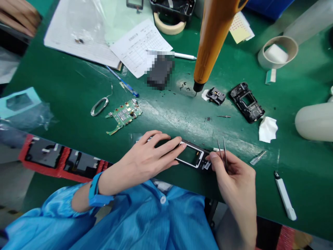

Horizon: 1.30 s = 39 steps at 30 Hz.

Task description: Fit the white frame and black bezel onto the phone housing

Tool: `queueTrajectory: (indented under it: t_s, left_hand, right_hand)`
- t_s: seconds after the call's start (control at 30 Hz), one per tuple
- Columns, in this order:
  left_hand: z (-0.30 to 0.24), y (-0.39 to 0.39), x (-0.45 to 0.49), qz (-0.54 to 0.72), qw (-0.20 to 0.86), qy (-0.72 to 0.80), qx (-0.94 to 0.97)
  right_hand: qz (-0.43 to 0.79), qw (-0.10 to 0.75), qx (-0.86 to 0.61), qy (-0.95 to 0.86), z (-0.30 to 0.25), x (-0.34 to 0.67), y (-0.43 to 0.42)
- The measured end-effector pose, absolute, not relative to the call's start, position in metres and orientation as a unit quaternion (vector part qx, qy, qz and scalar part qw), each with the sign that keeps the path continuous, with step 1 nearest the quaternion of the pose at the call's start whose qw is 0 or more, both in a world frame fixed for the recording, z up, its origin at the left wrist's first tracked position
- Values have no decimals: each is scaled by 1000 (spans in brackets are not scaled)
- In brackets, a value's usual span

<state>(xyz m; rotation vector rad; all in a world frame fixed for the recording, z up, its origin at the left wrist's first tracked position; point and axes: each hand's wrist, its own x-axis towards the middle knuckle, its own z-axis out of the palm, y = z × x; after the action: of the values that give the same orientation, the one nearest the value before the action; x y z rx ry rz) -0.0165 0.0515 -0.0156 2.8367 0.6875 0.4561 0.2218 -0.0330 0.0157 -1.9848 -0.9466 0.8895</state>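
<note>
My left hand lies over the left part of a black phone housing with a white-framed window, at the near edge of the green mat; its fingers press the housing down. My right hand holds metal tweezers, tips pointing up and away, while its fingertips touch the housing's right end. A green circuit board lies beyond my left hand.
An orange electric screwdriver hangs over the mat, with small black screws by its tip. Black phone frame parts, a small module, tape rolls, papers, pens, a white tool and a red tray surround. Another person's hand is at top left.
</note>
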Motion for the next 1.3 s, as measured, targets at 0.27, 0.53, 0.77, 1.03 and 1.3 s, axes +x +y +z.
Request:
queueTrajectory:
  t_s: [0.27,0.53,0.77,1.03,1.3]
  left_hand:
    - [-10,56,-13,147,96,220,959]
    - [-4,63,-12,114,112,194,968]
    - [2,71,-8,80,133,174,972]
    - [0,74,-4,69,132,167,975]
    - [-3,74,3,74,91,141,983]
  right_hand:
    - [335,380,-779,-370,12,227,-41]
    - [381,399,-756,-353,4,230,-42]
    - [394,403,-744,-358,-2,235,-47]
    - [404,399,-737,-366,-3,236,-48]
    - [417,406,-726,-366,-1,236,-47]
